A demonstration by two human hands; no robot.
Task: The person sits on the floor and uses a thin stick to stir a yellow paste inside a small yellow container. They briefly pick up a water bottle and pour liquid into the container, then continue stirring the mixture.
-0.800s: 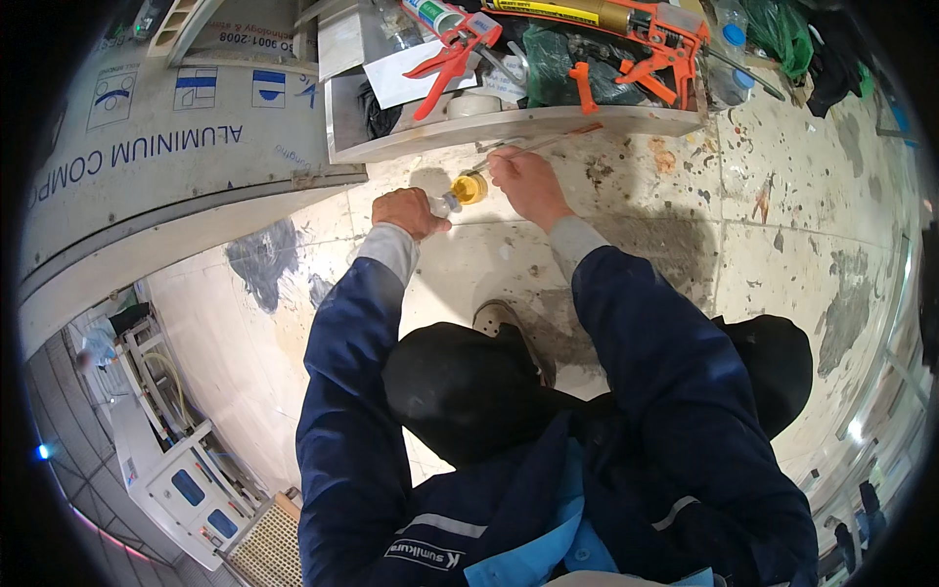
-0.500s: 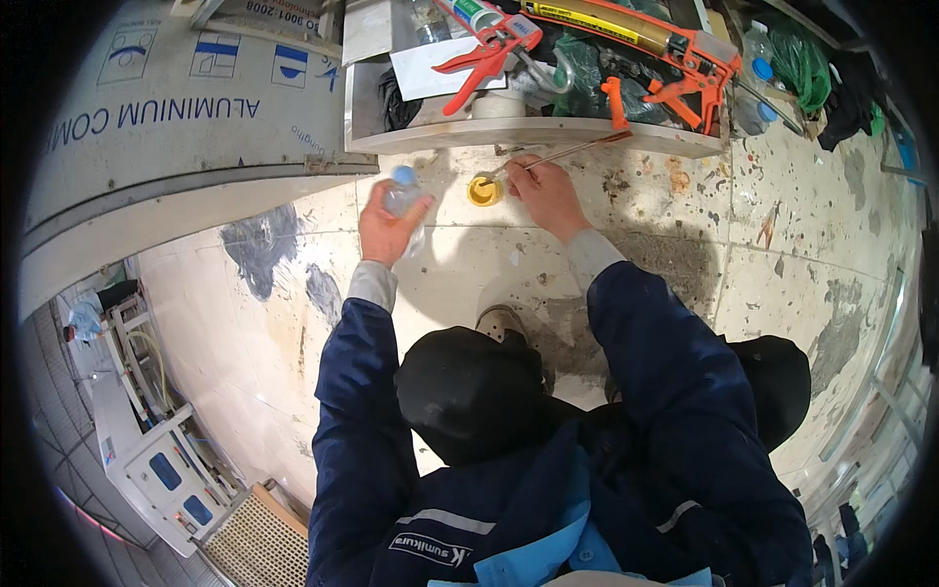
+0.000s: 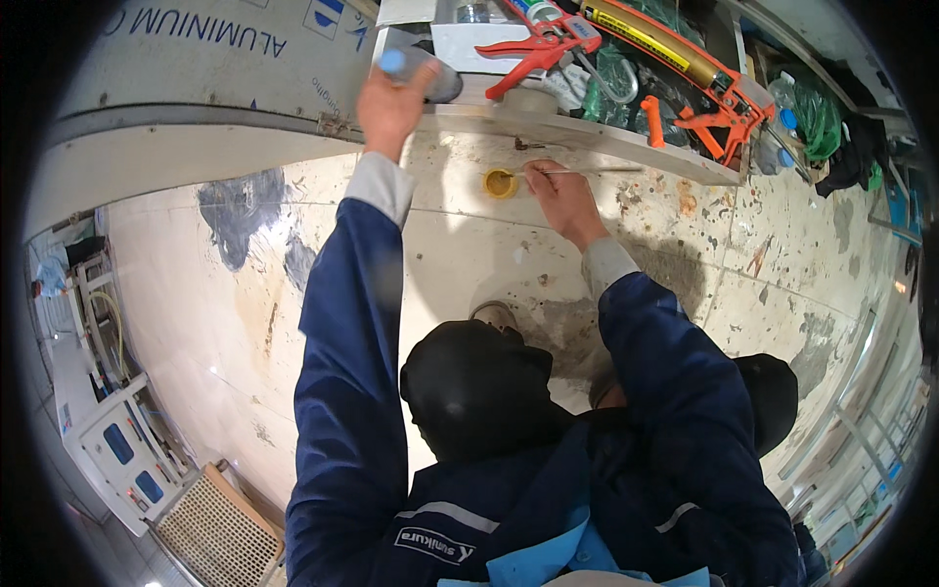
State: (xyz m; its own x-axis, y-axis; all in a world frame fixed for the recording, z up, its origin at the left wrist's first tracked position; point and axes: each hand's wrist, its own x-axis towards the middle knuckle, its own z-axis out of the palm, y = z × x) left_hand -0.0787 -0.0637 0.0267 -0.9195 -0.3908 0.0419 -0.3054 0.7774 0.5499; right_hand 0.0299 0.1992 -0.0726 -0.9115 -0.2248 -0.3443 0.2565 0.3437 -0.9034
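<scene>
Your left hand (image 3: 389,110) grips a blue-capped bottle (image 3: 445,84) (blurred), now moved up to the left end of the open box (image 3: 587,140); only your right hand (image 3: 565,201), pinching a thin stick (image 3: 599,172), remains beside the yellow cup (image 3: 500,184) on the floor (image 3: 460,254).

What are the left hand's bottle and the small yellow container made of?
Bottle: probably plastic, since the body looks see-through; motion blur hides its finish. Yellow container: likely plastic, smooth, judging by its even-coloured, rounded rim; painted metal remains possible.

yellow cup (image 3: 501,194): 1 | stick (image 3: 608,170): 1 | blue-capped bottles (image 3: 446,86): 3 | caulking guns (image 3: 653,42): 2 | open box (image 3: 626,146): 1
</scene>
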